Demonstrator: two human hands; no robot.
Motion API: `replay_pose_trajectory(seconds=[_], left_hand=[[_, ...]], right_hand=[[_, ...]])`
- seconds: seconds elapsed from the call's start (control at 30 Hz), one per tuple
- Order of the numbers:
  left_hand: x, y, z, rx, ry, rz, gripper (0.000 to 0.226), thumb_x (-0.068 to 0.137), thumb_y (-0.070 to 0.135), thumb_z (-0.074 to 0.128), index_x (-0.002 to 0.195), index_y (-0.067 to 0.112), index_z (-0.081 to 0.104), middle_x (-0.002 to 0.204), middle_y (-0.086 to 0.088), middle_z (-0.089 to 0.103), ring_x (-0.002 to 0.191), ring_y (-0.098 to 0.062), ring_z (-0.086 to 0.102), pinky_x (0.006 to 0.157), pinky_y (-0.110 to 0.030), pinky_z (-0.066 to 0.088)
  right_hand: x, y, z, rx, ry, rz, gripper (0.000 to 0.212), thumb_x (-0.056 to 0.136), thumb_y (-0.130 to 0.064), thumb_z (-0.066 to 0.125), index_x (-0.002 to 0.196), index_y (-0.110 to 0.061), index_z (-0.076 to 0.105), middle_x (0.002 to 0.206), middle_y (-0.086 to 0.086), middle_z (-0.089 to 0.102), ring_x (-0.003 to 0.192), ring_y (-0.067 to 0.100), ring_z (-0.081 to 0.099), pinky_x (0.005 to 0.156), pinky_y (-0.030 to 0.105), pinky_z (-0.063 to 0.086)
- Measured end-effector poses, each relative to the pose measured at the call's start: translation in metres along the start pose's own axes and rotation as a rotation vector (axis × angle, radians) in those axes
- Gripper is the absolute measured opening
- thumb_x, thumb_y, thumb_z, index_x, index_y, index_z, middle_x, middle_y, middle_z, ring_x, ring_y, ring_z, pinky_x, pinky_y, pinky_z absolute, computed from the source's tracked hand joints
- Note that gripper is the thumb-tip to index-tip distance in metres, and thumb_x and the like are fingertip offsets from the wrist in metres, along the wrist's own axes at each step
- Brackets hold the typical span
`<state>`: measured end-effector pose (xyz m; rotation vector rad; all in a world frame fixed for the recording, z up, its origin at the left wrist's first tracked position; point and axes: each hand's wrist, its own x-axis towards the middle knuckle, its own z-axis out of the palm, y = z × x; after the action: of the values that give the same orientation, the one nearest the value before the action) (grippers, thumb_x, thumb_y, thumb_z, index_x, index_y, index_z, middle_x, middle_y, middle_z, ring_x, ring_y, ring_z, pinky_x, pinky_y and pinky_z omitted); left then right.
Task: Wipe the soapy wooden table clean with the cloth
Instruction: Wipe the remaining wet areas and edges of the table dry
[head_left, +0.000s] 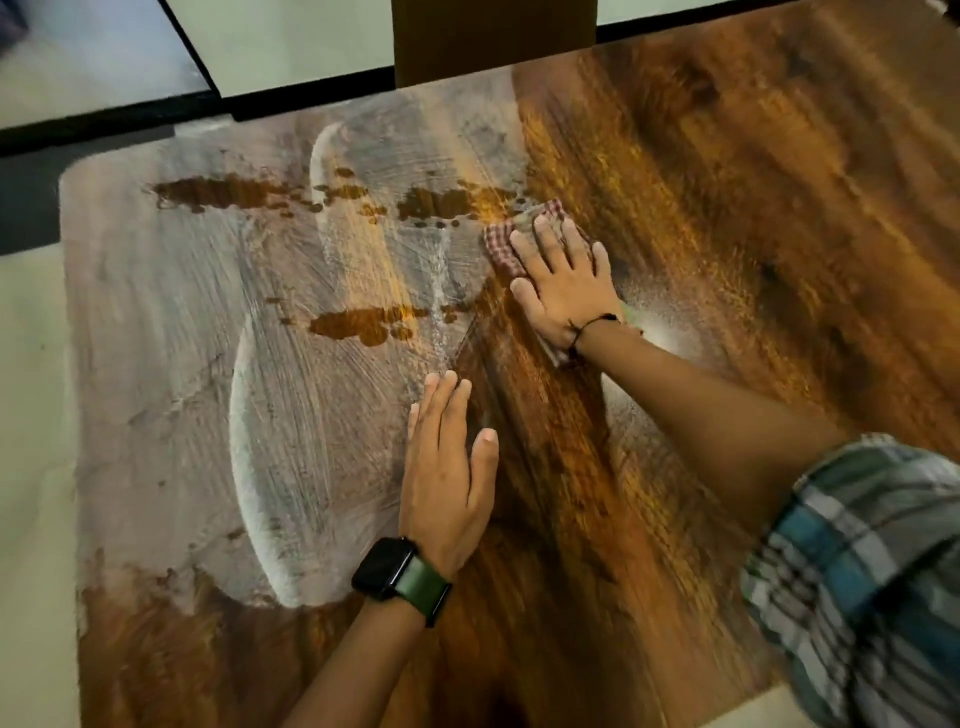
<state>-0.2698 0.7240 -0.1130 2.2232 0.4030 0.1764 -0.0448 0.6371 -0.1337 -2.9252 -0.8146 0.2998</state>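
A wooden table (727, 218) fills the view. Its left half is coated in a grey-white soap film (171, 364) with curved streaks and a few bare wet patches; the right half shows shiny bare wood. My right hand (563, 283) presses flat, fingers spread, on a red-and-white checked cloth (501, 249) at the border between soapy and bare wood. The cloth is mostly hidden under the palm. My left hand (447, 467), wearing a dark watch on a green strap, lies flat on the table nearer to me, fingers together, holding nothing.
A dark wooden chair back (488, 36) stands against the table's far edge. Pale floor tiles (31, 415) with dark borders lie beyond the left and far edges. The table's rounded left corner (70, 176) is at the upper left.
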Motion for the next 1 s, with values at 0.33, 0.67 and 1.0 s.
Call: replay_pose_trajectory(seconds=[0.33,0.67,1.0], left_hand=[[0.005,0.0,-0.019,-0.073,0.027,-0.026,0.054,0.086,0.051,0.019,0.135,0.03,0.017,0.145,0.011,0.018,0.138,-0.006,0.015,0.116,-0.041,0.018],[-0.016,-0.006,-0.025,-0.11,0.065,-0.069,0.054,0.086,0.051,0.018,0.135,0.029,0.018,0.147,0.01,0.018,0.139,-0.002,0.012,0.117,-0.034,0.01],[-0.009,-0.013,-0.034,-0.096,0.073,-0.077,0.064,0.085,0.051,0.019,0.14,0.018,0.027,0.146,0.009,0.02,0.138,-0.004,0.014,0.117,-0.034,0.013]], right_hand=[[-0.142,-0.084,0.033,-0.09,-0.202,-0.75,0.065,0.089,-0.053,0.016,0.145,-0.023,0.03,0.154,0.005,0.026,0.145,0.029,-0.001,0.113,0.05,-0.018],[-0.048,-0.083,0.028,-0.036,0.007,-0.202,0.054,0.098,-0.048,0.014,0.149,-0.036,0.0,0.158,-0.003,-0.01,0.145,0.028,-0.013,0.113,0.052,-0.011],[-0.068,-0.094,0.024,-0.079,-0.05,-0.637,0.058,0.095,-0.052,0.019,0.149,-0.031,0.017,0.159,0.0,0.011,0.146,0.026,0.001,0.116,0.051,0.0]])
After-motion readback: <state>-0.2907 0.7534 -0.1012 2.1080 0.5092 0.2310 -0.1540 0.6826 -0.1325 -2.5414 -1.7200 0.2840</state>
